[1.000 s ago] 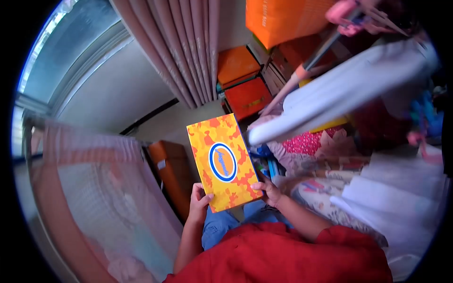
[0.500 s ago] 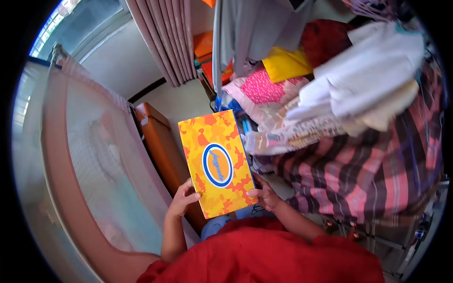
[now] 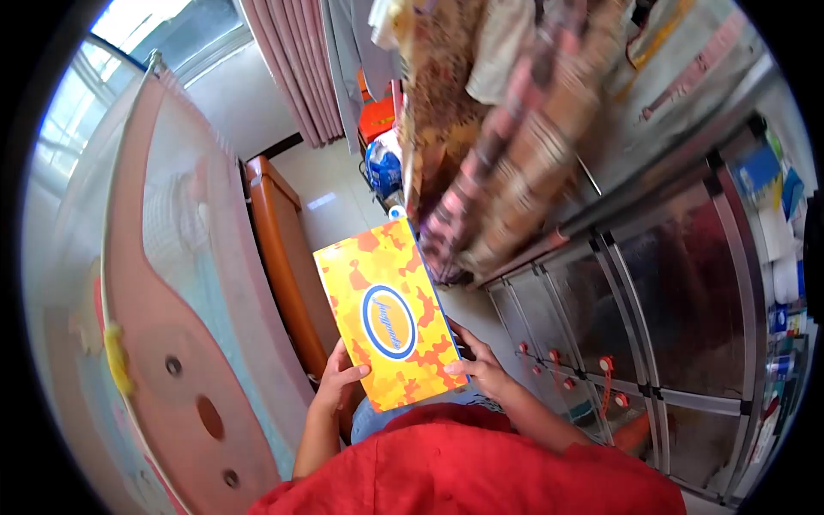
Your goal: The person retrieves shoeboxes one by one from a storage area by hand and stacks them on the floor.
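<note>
Yellow-and-orange camouflage-patterned rectangular box (image 3: 390, 319), with a blue-and-white oval on its face, is up between the person's two hands, and I see no surface under it. The bare left hand (image 3: 335, 378) is partly curled on the box's near left edge, thumb on top; the bare right hand (image 3: 482, 367) grips the near right edge likewise. Most of the fingers are hidden from me. So far as I can judge, picking up is done; the box is neither set down nor opened, and whatever else is left I cannot tell.

No flap stands open on the box, so its contents are out of sight. Well to the right of the box, a metal-framed cabinet with dark translucent panels (image 3: 682, 287) looks shut; something orange shows at a lower panel, inside or reflected, I cannot say. Farther right of the box, a narrow open shelf (image 3: 777, 330) holds small bottles and packets. Beyond the box lies a blue-and-white plastic bag (image 3: 384, 168), its contents unclear.
</note>
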Motion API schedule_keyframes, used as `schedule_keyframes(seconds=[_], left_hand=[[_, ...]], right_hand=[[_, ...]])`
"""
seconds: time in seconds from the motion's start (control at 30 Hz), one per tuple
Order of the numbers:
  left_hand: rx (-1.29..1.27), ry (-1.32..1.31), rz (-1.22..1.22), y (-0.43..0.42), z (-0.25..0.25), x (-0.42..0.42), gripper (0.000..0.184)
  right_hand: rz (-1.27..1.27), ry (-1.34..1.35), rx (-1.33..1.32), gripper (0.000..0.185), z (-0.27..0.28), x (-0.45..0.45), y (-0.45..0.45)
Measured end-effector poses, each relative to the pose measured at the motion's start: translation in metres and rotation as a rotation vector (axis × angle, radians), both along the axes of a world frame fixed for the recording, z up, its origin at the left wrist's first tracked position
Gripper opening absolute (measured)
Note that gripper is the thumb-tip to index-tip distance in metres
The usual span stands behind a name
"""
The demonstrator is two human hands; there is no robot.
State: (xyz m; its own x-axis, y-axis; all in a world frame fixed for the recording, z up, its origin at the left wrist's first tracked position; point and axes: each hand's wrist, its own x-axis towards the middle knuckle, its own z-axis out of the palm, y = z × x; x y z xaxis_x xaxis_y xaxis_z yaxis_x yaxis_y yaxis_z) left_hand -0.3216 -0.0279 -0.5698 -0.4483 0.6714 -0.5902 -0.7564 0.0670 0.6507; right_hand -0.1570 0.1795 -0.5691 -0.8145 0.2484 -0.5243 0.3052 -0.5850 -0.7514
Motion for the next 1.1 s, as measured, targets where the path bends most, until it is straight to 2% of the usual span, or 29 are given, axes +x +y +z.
schedule_keyframes(seconds=[0.13, 0.2, 0.33, 0.43, 0.47, 0.5, 0.53, 0.63, 0.67, 0.7, 0.8, 0.87, 0.93, 1.0, 1.07, 1.1], left_hand=[[-0.083, 0.033, 0.062, 0.0, 0.012, 0.216, 0.071], [-0.079, 0.024, 0.069, -0.008, 0.028, 0.298, 0.071], [-0.092, 0.059, -0.01, -0.058, 0.089, 0.45, 0.07], [-0.101, 0.041, -0.105, -0.087, 0.056, 0.583, 0.068], [-0.096, 0.03, -0.141, -0.093, 0.073, 0.607, 0.068], [-0.11, 0.033, -0.11, -0.097, 0.127, 0.623, 0.068], [-0.094, 0.063, -0.055, -0.096, 0.205, 0.624, 0.068], [-0.089, 0.103, 0.012, -0.068, 0.467, 0.583, 0.067], [-0.098, 0.106, 0.018, -0.052, 0.523, 0.589, 0.067], [-0.115, 0.118, -0.005, -0.033, 0.543, 0.604, 0.067], [-0.129, 0.095, -0.122, 0.002, 0.514, 0.686, 0.067], [-0.122, 0.06, -0.207, 0.021, 0.508, 0.708, 0.067], [-0.188, -0.043, -0.293, 0.033, 0.494, 0.736, 0.064], [-0.171, -0.239, -0.355, 0.06, 0.49, 0.771, 0.063], [-0.262, -0.268, -0.505, 0.066, 0.455, 0.799, 0.063], [-0.262, -0.261, -0.531, 0.075, 0.447, 0.816, 0.063]], right_hand=[[0.081, 0.035, 0.029, 0.088, 0.003, 0.198, 0.014], [0.08, -0.005, -0.057, 0.087, 0.014, 0.28, 0.007], [0.06, -0.002, -0.092, 0.089, 0.063, 0.445, -0.048], [0.003, -0.017, -0.101, 0.089, 0.027, 0.597, -0.09], [-0.019, -0.034, -0.097, 0.089, 0.047, 0.625, -0.1], [0.012, -0.03, -0.11, 0.089, 0.099, 0.636, -0.099], [0.039, -0.008, -0.086, 0.089, 0.176, 0.63, -0.094], [0.108, 0.019, -0.118, 0.088, 0.446, 0.571, -0.051], [0.128, 0.021, -0.143, 0.087, 0.499, 0.573, -0.033], [0.07, 0.022, -0.156, 0.084, 0.512, 0.598, -0.022], [0.02, 0.012, -0.155, 0.082, 0.481, 0.698, 0.005], [-0.043, 0.003, -0.08, 0.082, 0.475, 0.737, 0.015], [0.053, -0.198, -0.16, 0.083, 0.471, 0.781, 0.019], [-0.054, -0.223, -0.26, 0.084, 0.446, 0.832, 0.015], [-0.163, -0.222, -0.31, 0.085, 0.435, 0.877, 0.012], [-0.183, -0.262, -0.326, 0.084, 0.407, 0.905, 0.006]])
